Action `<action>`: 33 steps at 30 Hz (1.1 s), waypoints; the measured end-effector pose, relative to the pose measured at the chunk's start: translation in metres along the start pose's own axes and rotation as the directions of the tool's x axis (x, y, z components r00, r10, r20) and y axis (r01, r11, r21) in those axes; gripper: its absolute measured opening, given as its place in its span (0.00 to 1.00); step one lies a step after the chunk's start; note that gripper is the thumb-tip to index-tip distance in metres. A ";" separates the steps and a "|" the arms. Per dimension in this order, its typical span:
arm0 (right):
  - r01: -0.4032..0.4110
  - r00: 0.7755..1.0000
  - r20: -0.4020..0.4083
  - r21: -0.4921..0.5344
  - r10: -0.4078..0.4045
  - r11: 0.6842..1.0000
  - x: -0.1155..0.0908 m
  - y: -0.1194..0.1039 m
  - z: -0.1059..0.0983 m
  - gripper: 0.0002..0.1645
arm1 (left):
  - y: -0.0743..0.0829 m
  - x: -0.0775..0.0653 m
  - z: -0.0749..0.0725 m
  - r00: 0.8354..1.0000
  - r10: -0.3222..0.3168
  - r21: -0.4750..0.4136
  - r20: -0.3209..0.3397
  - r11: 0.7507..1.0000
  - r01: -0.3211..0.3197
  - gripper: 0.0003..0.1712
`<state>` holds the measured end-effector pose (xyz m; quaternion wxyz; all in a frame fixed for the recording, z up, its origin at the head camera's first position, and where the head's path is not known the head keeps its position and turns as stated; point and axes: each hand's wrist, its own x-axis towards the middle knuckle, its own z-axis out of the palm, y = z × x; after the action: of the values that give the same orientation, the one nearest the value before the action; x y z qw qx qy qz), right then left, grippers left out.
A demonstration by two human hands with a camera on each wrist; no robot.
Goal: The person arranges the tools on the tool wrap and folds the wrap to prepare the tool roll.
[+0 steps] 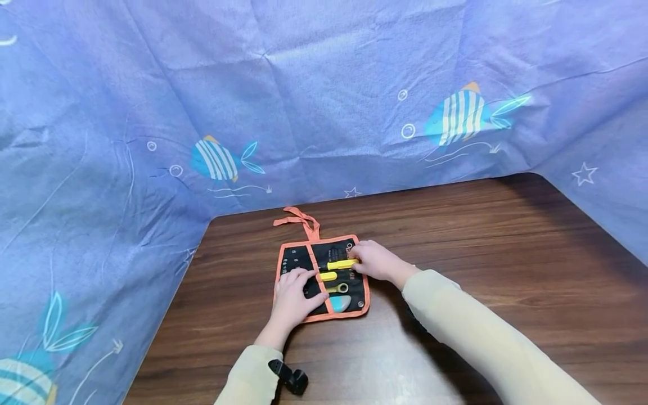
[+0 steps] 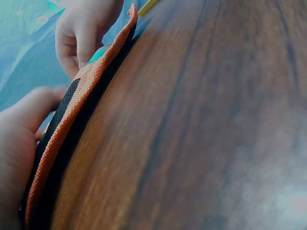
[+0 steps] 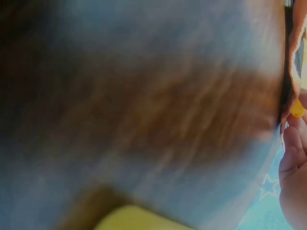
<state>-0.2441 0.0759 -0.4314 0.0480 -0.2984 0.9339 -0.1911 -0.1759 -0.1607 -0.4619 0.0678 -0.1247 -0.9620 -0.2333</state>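
Observation:
A black tool pouch (image 1: 324,251) with orange edging lies spread on the table. My right hand (image 1: 377,260) pinches the end of a yellow-handled screwdriver (image 1: 343,264), whose other end points to the pouch's orange middle band (image 1: 332,306). My left hand (image 1: 293,295) rests on the left part of the pouch, fingertips and thumb at that band. Below the screwdriver, a second yellow handle (image 1: 328,276), a ring spanner (image 1: 340,288) and a teal-and-grey handle (image 1: 340,304) stick out from the band. The left palm covers part of the pockets.
Orange tie straps (image 1: 298,219) trail from the pouch's far edge. The brown wooden table (image 1: 481,242) reaches a blue fish-patterned cloth (image 1: 329,112) behind and at both sides. A yellow stick-like thing (image 2: 147,6) lies on the table beyond the pouch in the left wrist view.

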 end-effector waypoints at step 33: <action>0.063 0.996 -0.061 -0.115 -0.071 0.991 0.008 -0.012 0.003 0.09 | 0.000 0.005 0.000 0.998 -0.058 0.035 0.019 0.998 0.058 0.33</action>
<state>-0.2433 0.0617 -0.4290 -0.0060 -0.3254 0.9337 -0.1493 -0.1805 -0.1594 -0.4609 0.0533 -0.0978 -0.9698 -0.2170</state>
